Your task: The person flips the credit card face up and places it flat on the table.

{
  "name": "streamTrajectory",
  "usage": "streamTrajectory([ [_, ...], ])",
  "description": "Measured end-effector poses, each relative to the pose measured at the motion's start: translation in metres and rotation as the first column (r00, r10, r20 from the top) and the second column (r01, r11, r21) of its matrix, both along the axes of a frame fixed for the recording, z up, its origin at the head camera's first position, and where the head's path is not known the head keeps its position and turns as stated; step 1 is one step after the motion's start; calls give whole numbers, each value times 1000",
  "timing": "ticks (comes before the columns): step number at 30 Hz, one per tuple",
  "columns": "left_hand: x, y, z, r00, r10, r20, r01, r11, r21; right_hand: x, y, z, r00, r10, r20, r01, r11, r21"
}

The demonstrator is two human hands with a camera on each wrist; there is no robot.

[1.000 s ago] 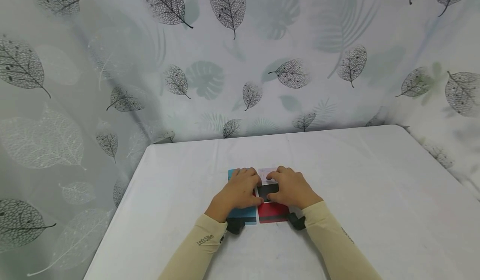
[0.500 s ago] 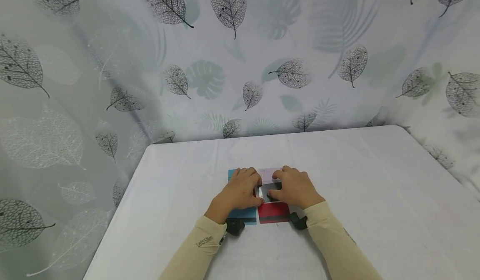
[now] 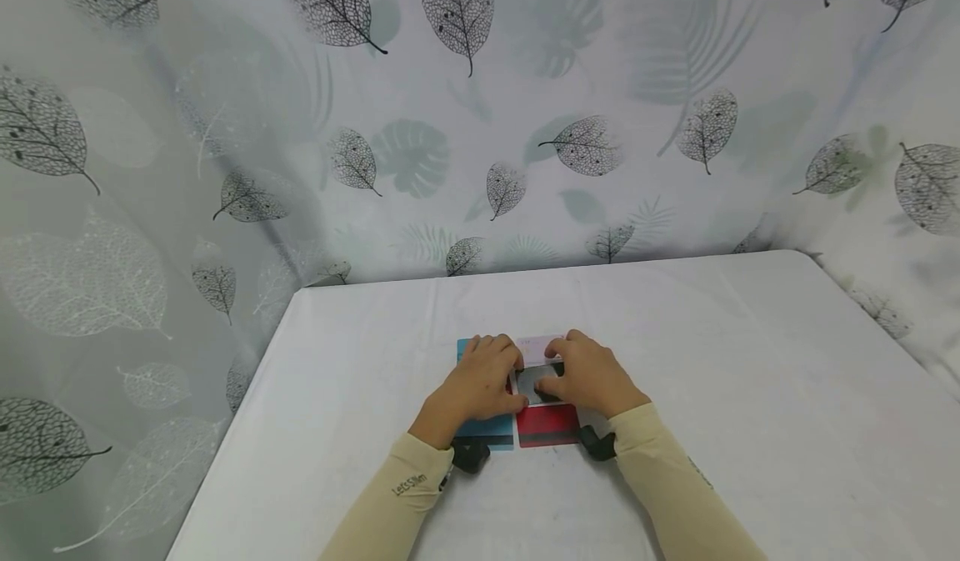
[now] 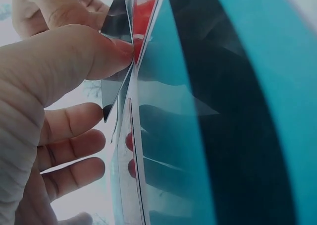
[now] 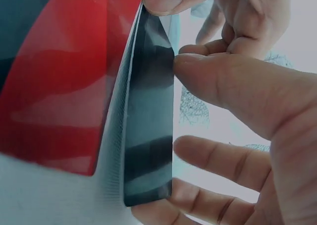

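Observation:
In the head view my left hand (image 3: 480, 384) and right hand (image 3: 592, 371) meet over plastic cards laid in rows on the table. Between them they hold a dark grey card (image 3: 531, 378), thumbs at the near edge and fingers at the far edge. The card looks tilted off the surface in the wrist views. A red card (image 3: 547, 426) with a dark stripe lies just nearer, a pale lilac card (image 3: 534, 348) just beyond. Blue cards (image 3: 491, 429) lie under my left hand, which mostly hides them. In the right wrist view my right thumb touches the dark card's edge (image 5: 148, 116).
A white-covered table (image 3: 720, 353) spreads around the cards. Behind and beside it hangs a leaf-printed curtain (image 3: 420, 69). Black devices sit under both wrists, the left one (image 3: 471, 454) and the right one (image 3: 597, 444) close above the table.
My right hand has shifted slightly to the right. The dark card's surface now catches more light, its right end looking a little higher. My left hand has stayed in place.

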State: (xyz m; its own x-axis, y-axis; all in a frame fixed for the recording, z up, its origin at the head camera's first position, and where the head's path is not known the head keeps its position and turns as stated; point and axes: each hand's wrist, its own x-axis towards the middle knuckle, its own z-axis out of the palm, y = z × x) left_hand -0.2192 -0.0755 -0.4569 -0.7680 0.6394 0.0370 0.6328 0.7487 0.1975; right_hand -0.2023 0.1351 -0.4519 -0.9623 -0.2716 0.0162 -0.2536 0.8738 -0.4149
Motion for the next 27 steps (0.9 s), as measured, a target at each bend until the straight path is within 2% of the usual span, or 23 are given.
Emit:
streamTrajectory([
  [7,-6,-2,-1,1000,16,-4,-16,1000,9,-7,4,3,996,88,31,-85,992,-89],
  [12,-7,-4,-4,1000,15,27,-15,1000,5,-7,4,3,988,137,77,-129,987,-99],
  [18,-11,-2,-2,1000,16,11,-16,1000,-7,-10,3,7,987,139,80,-138,990,-21],
  [27,-5,2,-3,998,31,46,-30,999,-13,-9,2,-2,988,146,56,-151,984,93],
])
